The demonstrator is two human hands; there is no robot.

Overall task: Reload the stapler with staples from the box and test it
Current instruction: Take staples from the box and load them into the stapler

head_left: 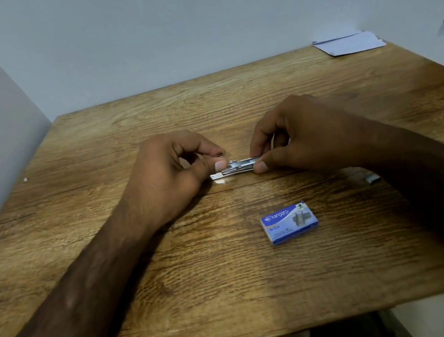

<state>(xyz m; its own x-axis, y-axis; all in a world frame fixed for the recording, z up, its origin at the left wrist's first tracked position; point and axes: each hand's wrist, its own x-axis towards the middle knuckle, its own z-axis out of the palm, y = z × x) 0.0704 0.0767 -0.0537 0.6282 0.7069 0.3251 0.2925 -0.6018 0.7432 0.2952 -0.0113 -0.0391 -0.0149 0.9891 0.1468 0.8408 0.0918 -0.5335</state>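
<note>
A small metal stapler (239, 166) lies across the middle of the wooden table (172, 265), its metal parts showing between my hands. My left hand (174, 173) pinches its left end between thumb and forefinger. My right hand (295, 138) grips its right end, thumb in front and fingers curled over the top. The blue staple box (289, 223) lies shut on the table nearer to me, apart from both hands. A small strip of staples (373, 178) peeks out beside my right forearm.
White paper sheets (349, 42) lie at the table's far right corner. Pale walls close in the table at the back and on the left. A tiny white speck (26, 179) sits near the left edge.
</note>
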